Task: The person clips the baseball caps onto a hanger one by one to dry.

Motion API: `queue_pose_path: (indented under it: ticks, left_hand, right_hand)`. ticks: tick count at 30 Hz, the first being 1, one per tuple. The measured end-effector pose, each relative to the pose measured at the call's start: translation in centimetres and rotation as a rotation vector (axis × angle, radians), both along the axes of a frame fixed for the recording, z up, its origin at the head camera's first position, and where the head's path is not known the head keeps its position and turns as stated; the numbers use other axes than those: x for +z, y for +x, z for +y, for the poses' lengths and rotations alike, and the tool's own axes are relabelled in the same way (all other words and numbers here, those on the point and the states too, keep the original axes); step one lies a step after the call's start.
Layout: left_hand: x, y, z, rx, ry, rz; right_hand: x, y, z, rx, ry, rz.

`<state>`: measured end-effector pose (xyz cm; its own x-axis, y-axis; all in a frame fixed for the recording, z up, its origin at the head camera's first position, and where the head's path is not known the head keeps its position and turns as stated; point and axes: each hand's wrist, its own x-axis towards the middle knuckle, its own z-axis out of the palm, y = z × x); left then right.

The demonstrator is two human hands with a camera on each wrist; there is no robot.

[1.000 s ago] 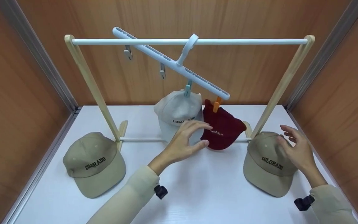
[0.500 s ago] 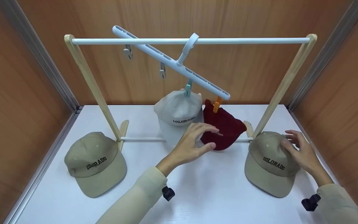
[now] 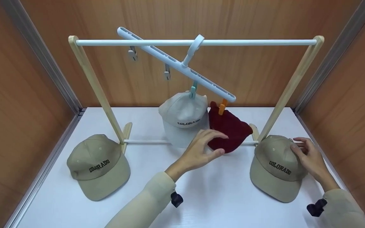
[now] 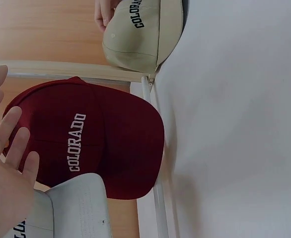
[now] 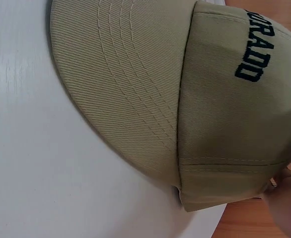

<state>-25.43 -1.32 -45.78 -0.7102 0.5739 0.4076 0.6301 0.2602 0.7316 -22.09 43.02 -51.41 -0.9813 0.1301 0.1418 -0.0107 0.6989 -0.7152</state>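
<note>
My right hand (image 3: 310, 160) is at the back of the right khaki cap (image 3: 276, 167), which sits on the white table. Its thumb lies against the crown and its curled fingers reach behind it, gripping the rear; the right wrist view shows the fingers (image 5: 287, 173) at that back edge, partly hidden. My left hand (image 3: 198, 152) holds nothing, its fingers spread and gently bent, in front of the maroon cap (image 4: 81, 134). An orange clip (image 3: 222, 107) holds that cap on the white hanger (image 3: 176, 65); a teal clip (image 3: 193, 91) beside it holds a light grey cap (image 3: 184, 110).
A second khaki cap (image 3: 98, 167) lies on the table (image 3: 208, 202) at left. The hanger hooks over the rail (image 3: 252, 42) of a wooden-legged rack. Two grey clips (image 3: 167, 74) hang from the hanger's left half. Wooden walls (image 3: 265, 72) enclose the sides and back.
My right hand has moved down and to the right, closing on the back of the right khaki cap. My left hand has drifted right and slightly down before the maroon cap.
</note>
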Motion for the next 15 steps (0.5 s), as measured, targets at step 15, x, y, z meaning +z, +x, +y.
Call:
queue_pose_path:
  ticks: [15]
  left_hand:
    - [-0.9,-0.1,2.6,-0.039,-0.026,-0.053]
  right_hand:
    - [0.9,0.5,-0.5,-0.001,-0.054,0.075]
